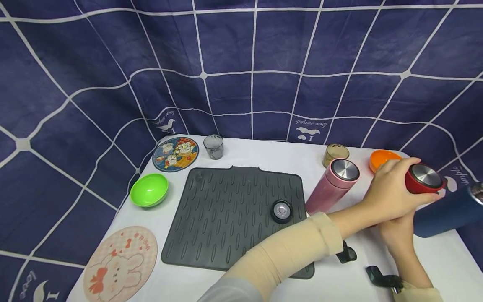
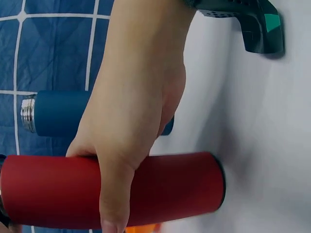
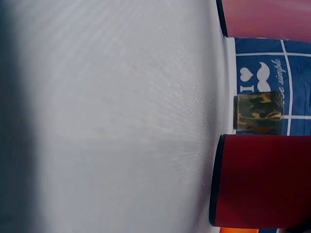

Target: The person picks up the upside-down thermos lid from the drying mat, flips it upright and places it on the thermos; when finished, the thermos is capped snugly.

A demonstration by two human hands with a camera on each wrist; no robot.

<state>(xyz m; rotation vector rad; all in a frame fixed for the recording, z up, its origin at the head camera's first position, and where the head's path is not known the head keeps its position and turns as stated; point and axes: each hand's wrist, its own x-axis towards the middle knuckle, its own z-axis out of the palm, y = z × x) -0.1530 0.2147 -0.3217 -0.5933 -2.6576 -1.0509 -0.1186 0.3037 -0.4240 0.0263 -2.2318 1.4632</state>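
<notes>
Gripping the red bottle toward the table's right side

Both hands clamp it: the left hand round its top, the right hand round its body; whether its base touches the table cannot be told. Room is tight rightward, where the blue bottle stands just beside. Behind is the orange bowl. Leftward, a gap, crossed by the left forearm, separates it from the pink bottle, whose base nearly meets the dark mat. A black lid sits near the mat's right edge.
</notes>
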